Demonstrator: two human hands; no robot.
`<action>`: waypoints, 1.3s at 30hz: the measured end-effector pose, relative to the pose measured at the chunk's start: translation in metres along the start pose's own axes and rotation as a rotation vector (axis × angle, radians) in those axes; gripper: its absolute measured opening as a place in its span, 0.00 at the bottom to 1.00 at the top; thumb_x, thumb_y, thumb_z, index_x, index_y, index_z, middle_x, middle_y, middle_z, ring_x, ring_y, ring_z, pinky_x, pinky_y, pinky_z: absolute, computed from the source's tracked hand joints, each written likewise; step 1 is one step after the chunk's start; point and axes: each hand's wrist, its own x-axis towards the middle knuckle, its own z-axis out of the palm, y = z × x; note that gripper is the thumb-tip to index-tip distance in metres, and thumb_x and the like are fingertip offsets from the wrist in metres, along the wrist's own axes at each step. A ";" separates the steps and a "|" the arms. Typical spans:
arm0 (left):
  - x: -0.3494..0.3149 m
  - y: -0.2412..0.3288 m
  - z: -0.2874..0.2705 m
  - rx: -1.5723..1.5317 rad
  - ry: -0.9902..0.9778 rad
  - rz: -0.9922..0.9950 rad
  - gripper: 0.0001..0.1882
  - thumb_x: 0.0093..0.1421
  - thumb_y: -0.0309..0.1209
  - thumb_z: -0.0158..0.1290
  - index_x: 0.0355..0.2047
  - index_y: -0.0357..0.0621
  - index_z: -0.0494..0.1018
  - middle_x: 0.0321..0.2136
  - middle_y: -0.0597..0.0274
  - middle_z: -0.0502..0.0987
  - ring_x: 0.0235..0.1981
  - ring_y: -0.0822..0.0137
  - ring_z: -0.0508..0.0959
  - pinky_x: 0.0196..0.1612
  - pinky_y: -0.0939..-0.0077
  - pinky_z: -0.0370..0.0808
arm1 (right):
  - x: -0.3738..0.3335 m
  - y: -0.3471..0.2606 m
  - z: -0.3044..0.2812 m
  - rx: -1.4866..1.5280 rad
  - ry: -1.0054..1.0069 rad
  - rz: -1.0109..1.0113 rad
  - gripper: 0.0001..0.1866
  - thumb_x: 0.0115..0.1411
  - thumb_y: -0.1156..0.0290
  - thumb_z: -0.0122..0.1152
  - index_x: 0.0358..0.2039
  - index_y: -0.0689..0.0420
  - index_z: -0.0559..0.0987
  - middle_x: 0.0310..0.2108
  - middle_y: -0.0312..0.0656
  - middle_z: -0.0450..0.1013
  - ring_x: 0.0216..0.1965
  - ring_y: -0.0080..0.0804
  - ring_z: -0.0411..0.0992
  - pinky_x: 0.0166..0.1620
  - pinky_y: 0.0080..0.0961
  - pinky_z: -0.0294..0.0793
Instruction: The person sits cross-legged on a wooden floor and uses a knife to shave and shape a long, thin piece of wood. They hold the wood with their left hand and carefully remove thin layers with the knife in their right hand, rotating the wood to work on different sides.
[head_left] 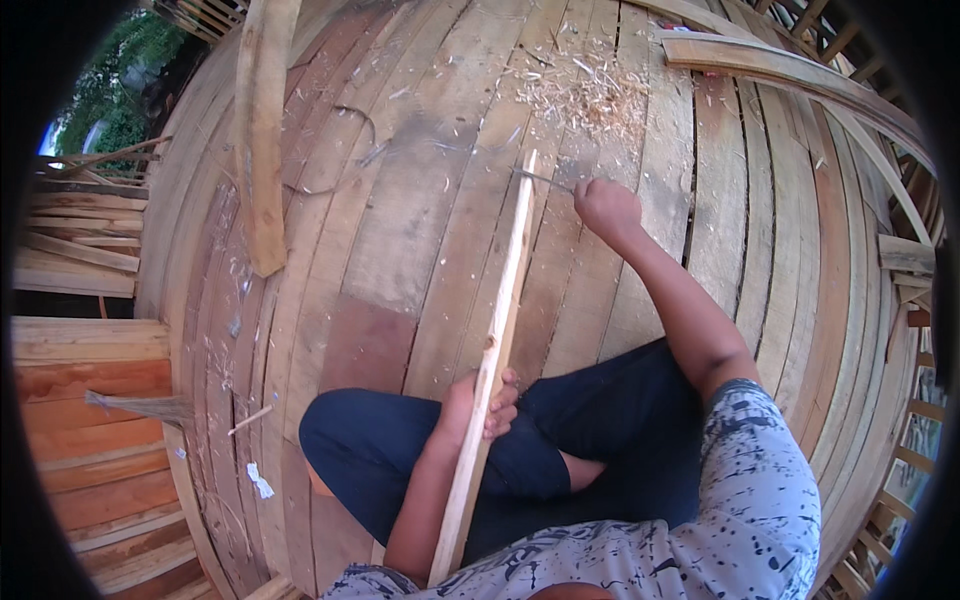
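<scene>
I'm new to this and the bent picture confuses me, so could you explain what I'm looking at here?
There's no machine at work: these are a person's own bare hands, seen from a wide fisheye camera worn on their head, looking down. That lens curves straight edges and darkens the corners. The person sits with bent legs on a plank floor. Their left hand grips a long wooden strip. Their right hand holds a thin dark tool across the strip's far end; its exact kind is hard to tell. Beyond lie pale wood shavings, and a broad board lies to the left.
</scene>
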 end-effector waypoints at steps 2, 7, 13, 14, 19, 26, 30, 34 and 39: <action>0.000 0.006 -0.003 0.030 -0.053 0.027 0.14 0.69 0.45 0.36 0.39 0.48 0.63 0.16 0.69 0.61 0.09 0.74 0.61 0.10 0.80 0.59 | 0.000 -0.023 -0.020 0.022 -0.104 -0.047 0.27 0.65 0.54 0.40 0.25 0.62 0.80 0.28 0.59 0.77 0.31 0.57 0.77 0.39 0.51 0.76; -0.010 0.000 0.007 0.046 0.015 0.015 0.14 0.70 0.43 0.34 0.38 0.48 0.63 0.15 0.69 0.61 0.09 0.74 0.62 0.10 0.81 0.58 | 0.002 -0.024 -0.024 0.084 -0.283 0.134 0.30 0.66 0.53 0.36 0.30 0.62 0.82 0.33 0.60 0.77 0.38 0.56 0.77 0.46 0.50 0.75; -0.008 0.000 0.002 0.009 0.016 0.038 0.15 0.70 0.44 0.34 0.38 0.48 0.63 0.15 0.69 0.61 0.08 0.74 0.61 0.09 0.80 0.58 | -0.018 -0.070 -0.034 0.085 -0.327 0.039 0.27 0.64 0.54 0.39 0.32 0.62 0.82 0.33 0.60 0.77 0.38 0.53 0.78 0.44 0.47 0.76; -0.012 0.003 0.003 -0.002 0.035 0.048 0.15 0.70 0.44 0.34 0.38 0.48 0.63 0.14 0.69 0.61 0.08 0.74 0.61 0.08 0.80 0.58 | -0.023 -0.087 -0.036 0.069 -0.386 -0.038 0.26 0.64 0.55 0.40 0.32 0.62 0.82 0.34 0.60 0.77 0.39 0.52 0.78 0.43 0.46 0.77; 0.001 0.011 0.010 0.096 0.056 0.076 0.20 0.69 0.49 0.35 0.39 0.46 0.64 0.16 0.68 0.61 0.10 0.75 0.61 0.10 0.81 0.59 | 0.003 -0.056 -0.019 0.078 0.053 -0.024 0.23 0.58 0.58 0.45 0.19 0.59 0.81 0.20 0.55 0.75 0.22 0.56 0.75 0.31 0.50 0.75; -0.008 0.005 0.038 0.390 0.236 0.281 0.16 0.65 0.44 0.51 0.31 0.46 0.64 0.15 0.70 0.64 0.10 0.77 0.63 0.12 0.81 0.60 | 0.009 -0.056 -0.014 0.054 0.154 -0.019 0.25 0.60 0.57 0.44 0.18 0.60 0.81 0.21 0.55 0.76 0.24 0.54 0.76 0.31 0.49 0.76; -0.010 -0.009 0.047 0.451 0.159 0.233 0.15 0.63 0.40 0.55 0.28 0.47 0.64 0.15 0.72 0.64 0.11 0.79 0.65 0.13 0.83 0.60 | 0.039 0.034 -0.020 0.018 0.262 0.424 0.26 0.64 0.54 0.42 0.28 0.61 0.83 0.30 0.58 0.78 0.35 0.54 0.79 0.40 0.48 0.77; -0.052 -0.007 0.046 0.553 0.217 0.389 0.15 0.63 0.39 0.56 0.26 0.48 0.64 0.15 0.72 0.65 0.11 0.79 0.66 0.12 0.84 0.61 | 0.034 0.099 -0.060 0.196 0.313 0.546 0.33 0.66 0.49 0.35 0.40 0.66 0.82 0.40 0.62 0.77 0.45 0.61 0.76 0.50 0.51 0.73; -0.094 0.025 0.080 0.839 0.460 0.610 0.17 0.60 0.45 0.59 0.33 0.47 0.67 0.18 0.70 0.67 0.11 0.78 0.67 0.11 0.83 0.65 | -0.004 0.090 -0.074 0.346 0.156 0.623 0.36 0.65 0.46 0.33 0.46 0.68 0.79 0.47 0.65 0.73 0.53 0.62 0.71 0.57 0.49 0.68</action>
